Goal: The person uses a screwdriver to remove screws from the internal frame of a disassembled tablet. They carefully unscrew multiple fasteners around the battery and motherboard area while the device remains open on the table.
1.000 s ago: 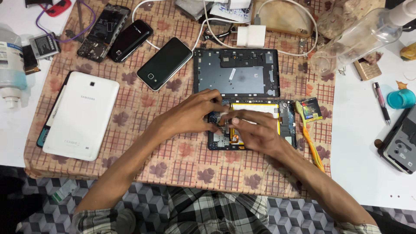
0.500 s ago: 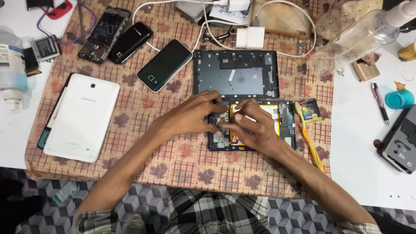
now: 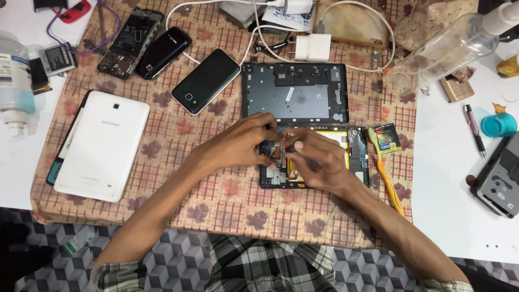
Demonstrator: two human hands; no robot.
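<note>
Both hands worked over the opened tablet [image 3: 354, 154] lying near the middle of the patterned cloth [image 3: 227, 205], just below its detached dark back frame [image 3: 294, 92]. The left hand [image 3: 243, 143] rested on the exposed circuit board [image 3: 275, 173] with fingers curled, fingertips pressed down; whether it pinched anything could not be told. The right hand [image 3: 316, 159] was closed around a small dark tool [image 3: 290, 147], tip on the board; a white tablet [image 3: 102, 143] lay well to the left.
</note>
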